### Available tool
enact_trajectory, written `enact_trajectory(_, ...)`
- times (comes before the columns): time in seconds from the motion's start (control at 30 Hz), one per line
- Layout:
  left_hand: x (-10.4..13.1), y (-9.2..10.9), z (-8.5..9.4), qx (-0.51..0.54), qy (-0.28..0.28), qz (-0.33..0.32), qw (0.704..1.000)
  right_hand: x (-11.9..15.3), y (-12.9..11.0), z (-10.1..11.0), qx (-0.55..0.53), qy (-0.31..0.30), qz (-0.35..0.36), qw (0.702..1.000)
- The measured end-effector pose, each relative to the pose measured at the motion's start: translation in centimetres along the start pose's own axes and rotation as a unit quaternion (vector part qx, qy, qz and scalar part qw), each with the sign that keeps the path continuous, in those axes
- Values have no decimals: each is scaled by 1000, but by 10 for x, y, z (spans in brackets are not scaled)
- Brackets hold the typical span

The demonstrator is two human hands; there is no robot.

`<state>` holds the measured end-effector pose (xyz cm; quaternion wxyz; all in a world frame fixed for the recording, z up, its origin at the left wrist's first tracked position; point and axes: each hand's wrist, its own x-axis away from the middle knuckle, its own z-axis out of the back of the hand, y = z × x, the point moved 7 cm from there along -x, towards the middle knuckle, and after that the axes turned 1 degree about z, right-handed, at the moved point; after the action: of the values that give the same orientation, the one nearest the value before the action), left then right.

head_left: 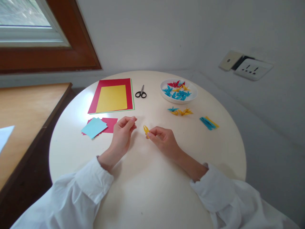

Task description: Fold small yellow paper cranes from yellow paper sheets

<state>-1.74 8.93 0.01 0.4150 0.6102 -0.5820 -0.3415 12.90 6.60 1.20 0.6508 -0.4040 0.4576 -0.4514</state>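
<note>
My right hand (164, 140) pinches a small piece of folded yellow paper (146, 129) between thumb and fingers, its two narrow points facing up and away. Left of it, apart from the paper, my left hand (123, 132) hovers with its fingers curled together and nothing visible in them. Beyond my right hand, a blue paper crane (172, 109) and yellow paper cranes (186, 111) lie on the white round table (147, 190). More cranes in blue, yellow and red fill part of a white dish (178, 101) behind them.
At the back left lie large red and yellow paper sheets (111, 98), with black-handled scissors (141, 93) beside them. Light blue squares (94, 128) overlap red paper (111, 125) near my left hand. Blue and yellow folded strips (209, 123) rest at the right.
</note>
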Motion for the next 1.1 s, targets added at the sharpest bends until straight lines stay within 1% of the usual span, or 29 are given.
enact_trajectory(0.1,2,4,-4,-38,-23,-24,999,-2,4,5,-31,27,-26,999)
enact_trajectory(0.23,8,12,-13,-140,-49,-83,985,-5,9,10,-60,62,-50,995)
enact_trajectory(0.3,11,13,-18,-176,-70,-104,976,-6,10,10,-66,63,-56,994)
enact_trajectory(0.43,13,9,-23,-215,-98,-114,965,-6,10,9,-62,55,-57,995)
enact_trajectory(0.63,12,3,-24,-220,-116,-98,964,-5,9,6,-56,38,-62,996)
enact_trajectory(0.8,14,5,-26,-205,-116,-99,967,-6,7,5,-55,18,-43,997)
enact_trajectory(0.9,14,6,-27,-182,-120,-84,972,-6,6,4,-56,13,-33,998)
enact_trajectory(1.0,14,8,-26,-166,-110,-76,977,-6,7,5,-61,20,-29,998)
enact_trajectory(1.1,13,10,-23,-162,-86,-69,981,-5,7,8,-75,49,-16,996)
